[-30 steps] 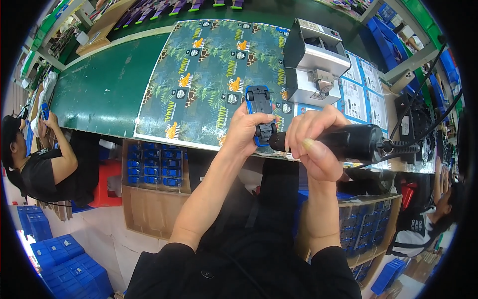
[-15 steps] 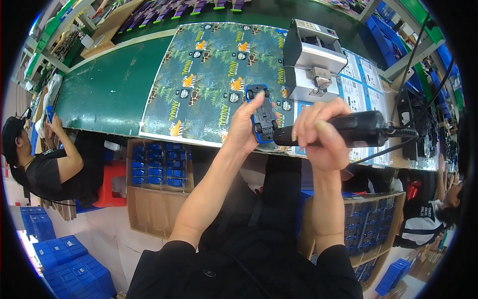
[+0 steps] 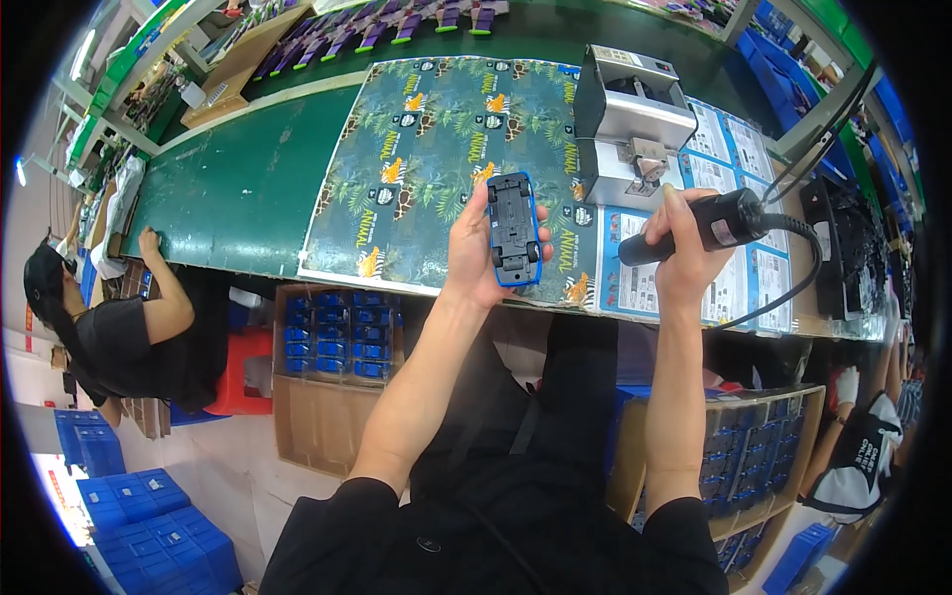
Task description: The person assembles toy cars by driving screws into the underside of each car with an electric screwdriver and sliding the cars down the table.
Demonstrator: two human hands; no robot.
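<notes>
My left hand [image 3: 472,250] holds a blue toy car [image 3: 514,230] with its black underside turned up, thumb along one side and fingertips round the other. In my right hand [image 3: 686,248] is a black electric screwdriver [image 3: 716,220], its cord running off to the right. The tool's tip points left toward the car and stands apart from it. Just behind the tool sits a silver metal machine [image 3: 635,129] with a small block on its front. Under my hands lies a dark green animal-print sheet [image 3: 397,198], next to blue and white printed sheets [image 3: 764,268].
Below the bench, a cardboard box of blue toy cars [image 3: 337,392] stands left, and another box [image 3: 813,416] of car parts right. One co-worker [image 3: 129,327] sits at the left, another person [image 3: 863,446] is at the right. Purple and green pieces [image 3: 397,30] line the back.
The screwdriver has drawn back to the right, off the car's underside. My left hand's thumb has moved from across the car to its side.
</notes>
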